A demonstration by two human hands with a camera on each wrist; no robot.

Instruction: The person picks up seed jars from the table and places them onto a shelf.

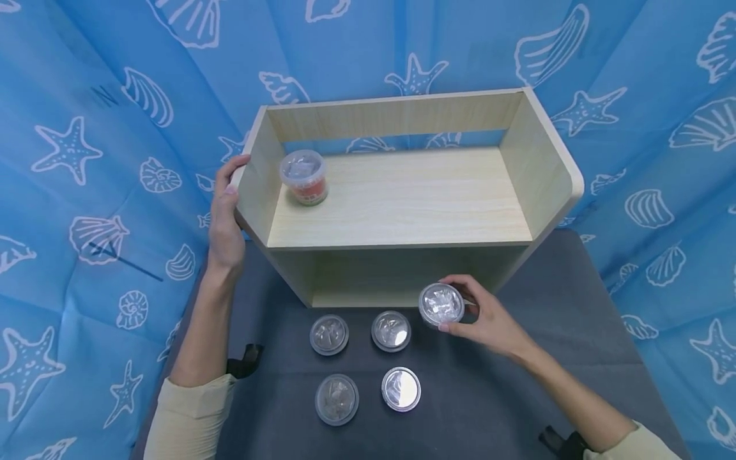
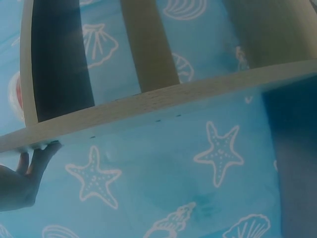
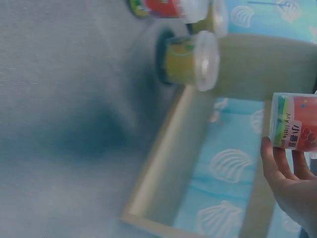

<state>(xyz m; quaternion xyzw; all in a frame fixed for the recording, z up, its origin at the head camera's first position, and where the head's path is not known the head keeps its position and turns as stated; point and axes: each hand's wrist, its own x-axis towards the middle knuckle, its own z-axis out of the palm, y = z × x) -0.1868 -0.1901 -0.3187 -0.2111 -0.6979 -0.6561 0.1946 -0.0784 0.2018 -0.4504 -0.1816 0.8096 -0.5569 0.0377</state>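
Note:
My left hand [image 1: 225, 220] grips the left side panel of a pale wooden two-tier shelf [image 1: 402, 204], thumb and fingers at its edge. In the left wrist view that hand [image 2: 25, 183] shows against the panel's outer side. My right hand [image 1: 489, 322] holds a small clear-lidded plastic tub [image 1: 441, 303] in front of the shelf's lower tier. Its red label with a tomato picture, "My little" and Chinese characters shows in the right wrist view on the tub [image 3: 297, 121]. Another red-labelled tub [image 1: 305, 179] stands at the left of the upper tier.
Several lidded tubs stand on the dark grey cloth [image 1: 460, 409] before the shelf, among them a back-left tub [image 1: 329, 335] and a front-right tub [image 1: 401, 389]. A blue shell-patterned curtain [image 1: 103, 211] hangs behind and at both sides.

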